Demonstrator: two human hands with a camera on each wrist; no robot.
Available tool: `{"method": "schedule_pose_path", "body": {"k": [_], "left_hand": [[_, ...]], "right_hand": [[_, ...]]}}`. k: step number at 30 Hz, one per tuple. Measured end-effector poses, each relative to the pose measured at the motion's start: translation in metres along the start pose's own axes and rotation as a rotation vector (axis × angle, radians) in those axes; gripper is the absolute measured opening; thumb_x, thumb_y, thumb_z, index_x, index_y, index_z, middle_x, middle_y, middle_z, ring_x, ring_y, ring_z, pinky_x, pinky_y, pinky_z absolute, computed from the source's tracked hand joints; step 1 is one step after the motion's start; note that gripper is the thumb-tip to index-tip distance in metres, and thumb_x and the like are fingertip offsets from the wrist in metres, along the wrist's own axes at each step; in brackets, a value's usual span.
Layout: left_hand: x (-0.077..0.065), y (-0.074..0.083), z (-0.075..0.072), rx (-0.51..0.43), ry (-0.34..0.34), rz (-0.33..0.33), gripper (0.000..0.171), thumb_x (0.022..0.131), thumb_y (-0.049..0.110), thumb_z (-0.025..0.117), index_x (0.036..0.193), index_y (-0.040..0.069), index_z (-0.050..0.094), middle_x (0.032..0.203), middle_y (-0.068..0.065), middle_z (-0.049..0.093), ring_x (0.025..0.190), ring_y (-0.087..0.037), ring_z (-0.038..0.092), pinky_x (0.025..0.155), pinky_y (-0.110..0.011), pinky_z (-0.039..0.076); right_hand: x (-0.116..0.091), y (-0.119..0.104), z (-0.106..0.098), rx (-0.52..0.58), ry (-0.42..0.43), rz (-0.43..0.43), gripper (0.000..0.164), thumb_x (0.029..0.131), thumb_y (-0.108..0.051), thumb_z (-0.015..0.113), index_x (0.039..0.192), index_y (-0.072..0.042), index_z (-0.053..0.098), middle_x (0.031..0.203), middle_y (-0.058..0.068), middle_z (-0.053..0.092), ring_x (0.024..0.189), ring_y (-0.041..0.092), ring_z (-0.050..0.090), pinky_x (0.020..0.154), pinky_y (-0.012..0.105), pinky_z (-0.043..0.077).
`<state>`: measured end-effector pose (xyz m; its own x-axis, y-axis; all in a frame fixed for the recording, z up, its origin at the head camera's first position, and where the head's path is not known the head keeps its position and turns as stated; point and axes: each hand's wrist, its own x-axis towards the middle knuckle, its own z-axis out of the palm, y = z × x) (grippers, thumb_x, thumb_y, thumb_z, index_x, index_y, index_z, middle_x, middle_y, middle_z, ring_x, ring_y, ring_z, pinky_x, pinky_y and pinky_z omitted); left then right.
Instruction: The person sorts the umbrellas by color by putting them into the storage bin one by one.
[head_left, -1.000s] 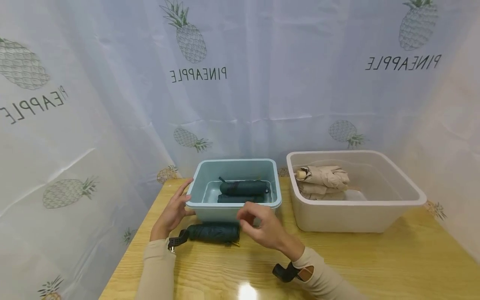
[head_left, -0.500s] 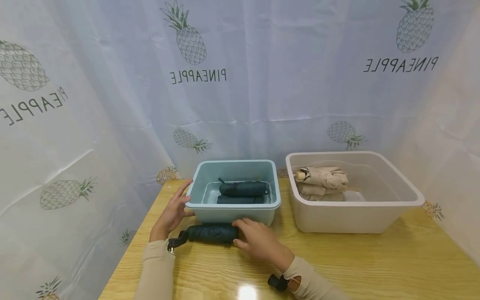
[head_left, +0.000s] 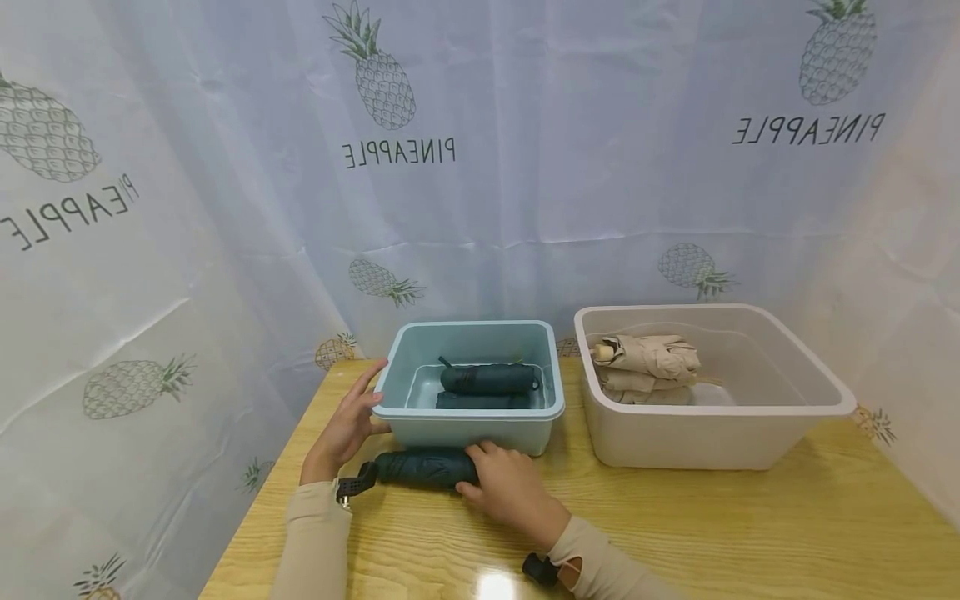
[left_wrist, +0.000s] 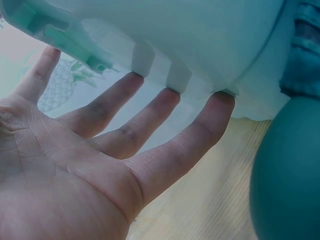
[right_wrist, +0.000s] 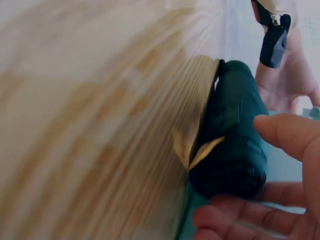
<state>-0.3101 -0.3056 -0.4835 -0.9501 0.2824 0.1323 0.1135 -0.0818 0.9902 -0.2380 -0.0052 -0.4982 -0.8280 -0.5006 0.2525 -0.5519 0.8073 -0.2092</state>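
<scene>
A dark green folded umbrella (head_left: 423,468) lies on the table before the light blue bin (head_left: 468,427). My right hand (head_left: 513,492) holds its right end, thumb (right_wrist: 287,132) on one side and fingers (right_wrist: 250,215) round the other; a small yellow tab (right_wrist: 207,150) shows on the umbrella. My left hand (head_left: 347,423) stays at the bin's left side, its nearly straight fingers (left_wrist: 175,145) touching the wall from outside. Inside the bin rest two more dark umbrellas (head_left: 489,379), the front one partly hidden by the rim.
A larger beige bin (head_left: 682,437) stands to the right, with crumpled beige folded umbrellas (head_left: 648,358) at its left end. A pineapple-print curtain (head_left: 525,167) hangs behind the wooden table (head_left: 675,533).
My right hand has come down from above the blue bin's front rim to the umbrella on the table, then slightly left along it. My left hand has kept its place.
</scene>
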Motion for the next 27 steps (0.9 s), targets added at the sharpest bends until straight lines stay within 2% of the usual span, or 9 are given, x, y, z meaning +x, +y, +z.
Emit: {"method": "schedule_pose_path", "body": {"k": [9,17,21,27], "left_hand": [[0.0012,0.0000,0.0009,0.008,-0.007,0.004,0.067,0.106,0.021,0.042,0.166,0.024,0.013,0.169,-0.022,0.014,0.147,-0.053,0.025,0.098,-0.071,0.046],[0.0013,0.0004,0.0014,0.005,-0.008,0.006,0.069,0.105,0.022,0.043,0.166,0.021,0.011,0.169,-0.023,0.013,0.147,-0.054,0.024,0.097,-0.072,0.046],[0.0006,0.0002,0.0009,0.006,-0.004,0.003,0.067,0.105,0.021,0.042,0.166,0.024,0.013,0.169,-0.023,0.015,0.147,-0.053,0.025,0.097,-0.071,0.046],[-0.0004,-0.0004,0.0000,0.015,-0.005,0.002,0.065,0.106,0.022,0.042,0.166,0.026,0.015,0.168,-0.024,0.017,0.146,-0.051,0.029,0.097,-0.071,0.046]], "right_hand": [[0.0015,-0.0050,0.0057,-0.063,0.045,0.032,0.051,0.084,-0.055,0.079,0.113,-0.014,0.068,0.098,0.005,0.072,0.080,0.025,0.071,0.061,0.041,0.054],[0.0014,-0.0003,0.0090,-0.003,-0.011,0.061,0.053,0.083,-0.058,0.077,0.114,-0.017,0.071,0.098,0.005,0.075,0.081,0.026,0.071,0.060,0.041,0.052],[0.0024,0.0004,0.0080,0.019,-0.041,0.050,0.055,0.081,-0.060,0.078,0.114,-0.016,0.070,0.099,0.005,0.073,0.081,0.023,0.069,0.061,0.039,0.051],[0.0035,-0.0001,0.0055,0.071,-0.058,0.035,0.051,0.078,-0.058,0.080,0.103,-0.016,0.067,0.086,0.001,0.069,0.069,0.015,0.062,0.056,0.031,0.044]]}}
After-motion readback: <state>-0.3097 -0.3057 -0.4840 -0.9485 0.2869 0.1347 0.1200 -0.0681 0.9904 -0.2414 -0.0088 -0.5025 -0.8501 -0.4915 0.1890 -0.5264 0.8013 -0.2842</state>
